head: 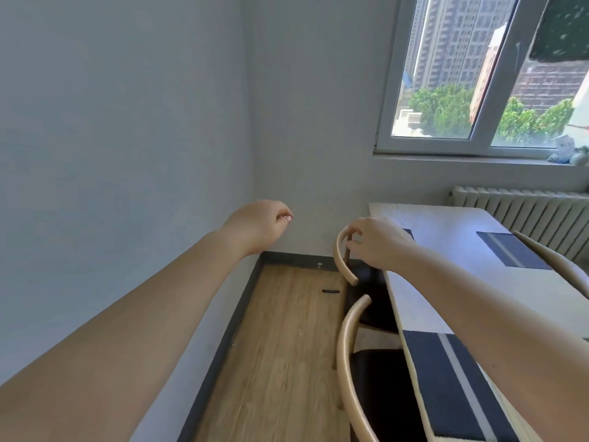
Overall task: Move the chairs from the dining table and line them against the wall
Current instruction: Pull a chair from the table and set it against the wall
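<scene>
Chairs stand tucked along the left side of the dining table [452,237]: the far chair [342,260] near the corner, the near chair [349,355] closer to the camera, both with curved pale wooden backrests and dark seats. The right hand [379,242] is closed around the top of the far chair's backrest. The left hand [259,223] hangs free over the floor by the left wall [111,138], fingers curled loosely, holding nothing. Striped dark placemats [513,250] lie on the table.
</scene>
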